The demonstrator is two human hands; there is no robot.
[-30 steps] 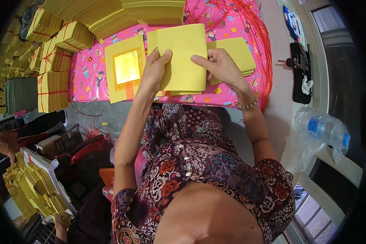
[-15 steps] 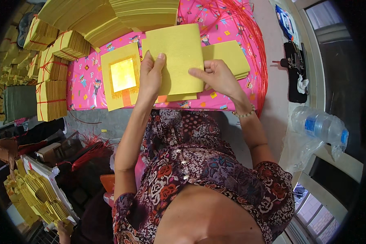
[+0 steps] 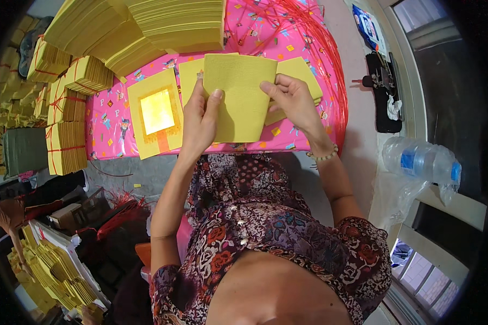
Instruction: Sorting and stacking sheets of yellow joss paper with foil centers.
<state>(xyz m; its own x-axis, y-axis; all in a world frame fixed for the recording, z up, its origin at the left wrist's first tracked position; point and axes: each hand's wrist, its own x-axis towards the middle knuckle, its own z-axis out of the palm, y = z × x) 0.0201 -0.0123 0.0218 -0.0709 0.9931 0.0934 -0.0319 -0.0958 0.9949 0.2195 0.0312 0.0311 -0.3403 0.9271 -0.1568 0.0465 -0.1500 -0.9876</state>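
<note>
A folded piece of yellow paper [image 3: 242,100] is held up between my two hands over the near edge of the table. My left hand [image 3: 199,122] grips its left edge, thumb on the front face and fingers behind. At the upper right edge, my right hand [image 3: 295,103] pinches the paper between thumb and bent fingers. Left of my hands lies a yellow sheet [image 3: 174,108] with a shiny gold square [image 3: 157,115] and an orange border. More yellow paper [image 3: 187,73] shows partly behind the held one. A small yellow stack [image 3: 303,78] lies behind my right hand.
Tall rows of yellow paper [image 3: 179,24] stand at the back of the pink patterned table [image 3: 111,143]. Bundles tied with red string [image 3: 66,146] line the left. Loose red strips [image 3: 336,92] hang along the right side. A plastic bottle [image 3: 425,165] lies far right; another person's arm [image 3: 16,246] is lower left.
The held paper sits lower in view and looks narrower. My right thumb is now nearer the paper's upper right edge. The view has shifted slightly.
</note>
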